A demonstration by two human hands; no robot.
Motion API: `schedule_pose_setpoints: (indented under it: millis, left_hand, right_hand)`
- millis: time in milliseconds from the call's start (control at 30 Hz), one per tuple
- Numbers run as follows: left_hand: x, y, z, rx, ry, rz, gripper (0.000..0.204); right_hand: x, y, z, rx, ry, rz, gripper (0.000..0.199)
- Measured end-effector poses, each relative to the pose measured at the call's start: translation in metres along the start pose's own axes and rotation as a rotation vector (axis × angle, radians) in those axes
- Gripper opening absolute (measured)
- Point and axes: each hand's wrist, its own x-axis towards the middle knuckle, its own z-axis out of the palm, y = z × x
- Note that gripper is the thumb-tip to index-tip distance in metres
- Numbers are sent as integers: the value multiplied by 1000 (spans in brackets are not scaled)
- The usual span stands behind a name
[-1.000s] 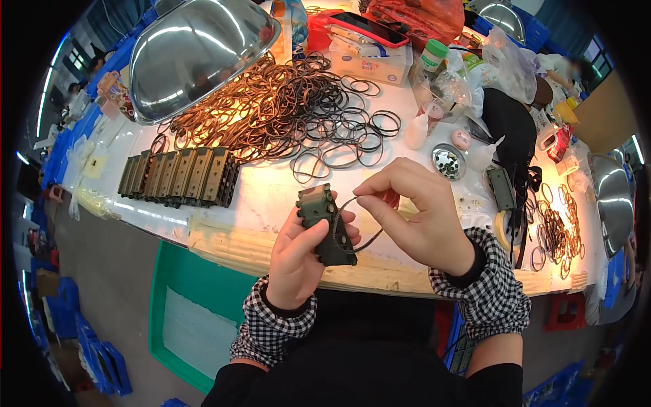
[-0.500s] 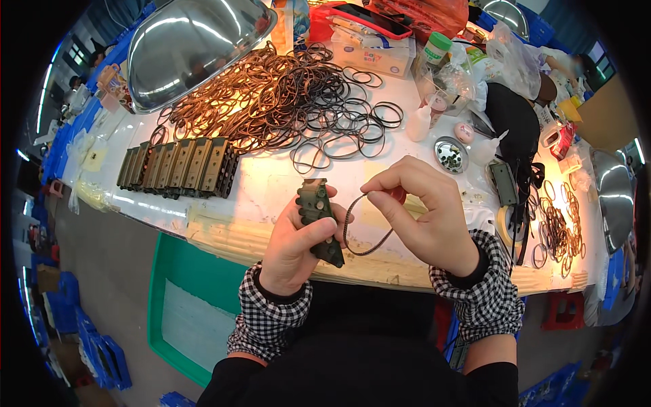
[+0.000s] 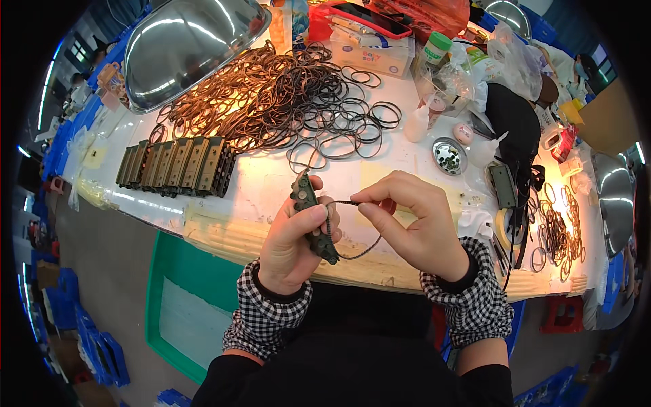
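Note:
My left hand [image 3: 288, 237] is closed around a small dark green, wheeled toy-vehicle chassis [image 3: 305, 192], held tilted above the table's front edge. Between thumb and forefinger, my right hand [image 3: 413, 220] pinches a thin black ribbed rubber track [image 3: 369, 249]. The loop hangs slack, its left side against the chassis near my left fingers. Whether it sits on the wheels cannot be made out. Back left lies a big heap of similar rubber tracks [image 3: 271, 95], and in front of it stands a row of several green-brown chassis [image 3: 178, 165] with tracks on.
A metal lamp shade [image 3: 193, 47] hangs at the back left. To the right are a round metal dish [image 3: 449, 156] of small parts, a white squeeze bottle [image 3: 417, 124], a dark green block [image 3: 502, 186] and more tracks [image 3: 557, 230]. A green tray [image 3: 154, 298] sits below the table's edge.
My right hand has moved slightly left and down, bringing the track against the chassis. My left hand has turned the chassis so its wheeled side shows more.

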Motion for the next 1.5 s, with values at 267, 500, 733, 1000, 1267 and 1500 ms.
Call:
schedule_pose_setpoints:
  millis: [267,500,733,1000,1267,1500]
  left_hand:
    - [3,-4,0,-8,-12,-28,41]
    - [4,-7,-4,18,-26,-33,43]
    - [6,-6,4,24,-47,11,46]
    - [1,-8,0,441,-195,68,49]
    - [3,-8,-1,228,-130,102,44]
    - [4,-6,-2,-10,-47,29,44]
  right_hand:
    - [1,2,0,23,29,17,9]
    - [2,5,-6,-40,66,2,10]
    - [-2,3,-7,68,87,60,16]
    - [3,4,-12,-233,208,-175,23]
    - [-4,7,-11,140,125,48,17]
    - [-4,6,-13,616,-55,373,20]
